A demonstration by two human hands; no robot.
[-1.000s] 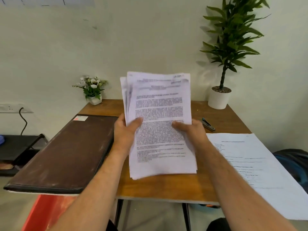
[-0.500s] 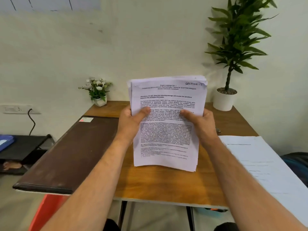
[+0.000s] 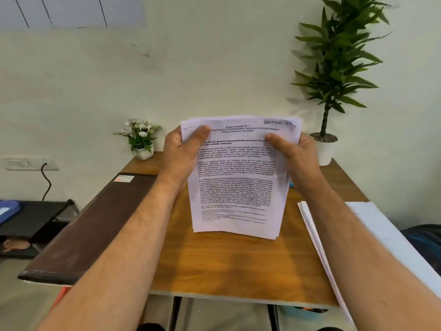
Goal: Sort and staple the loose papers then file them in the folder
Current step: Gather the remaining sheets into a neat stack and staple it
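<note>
Two hands: both grip one stack of papers (image 3: 236, 180), held upright above the table (image 3: 238, 266), its bottom edge just over the wood.
Socket: on the wall, far to the left of the left hand, a white socket (image 3: 22, 163) with a black cable (image 3: 46, 180) hanging down from it.
Shelf: a dark low shelf (image 3: 35, 216) below the socket, with a blue thing on its left end; I cannot tell what this thing is.
Folder: a dark brown folder (image 3: 95, 223) lies closed on the table, left of the left forearm, with a small label (image 3: 123, 179) on its far corner.
Flowers: a small white pot with white flowers (image 3: 140, 139) stands on the table behind the left hand, near the wall.
Left hand: the left hand (image 3: 181, 156) holds the upper left edge of the stack, thumb on the front page, the other fingers behind the paper.
Front page: printed text, with "SECTION" written by hand at the top right corner.
Right hand: the right hand (image 3: 296, 158) holds the upper right edge the same way, thumb in front.
Plant: a tall green plant (image 3: 334, 68) in a white pot stands behind the right hand.
Second pile: another pile of white sheets (image 3: 372, 235) lies on the table, to the right of the right forearm.
</note>
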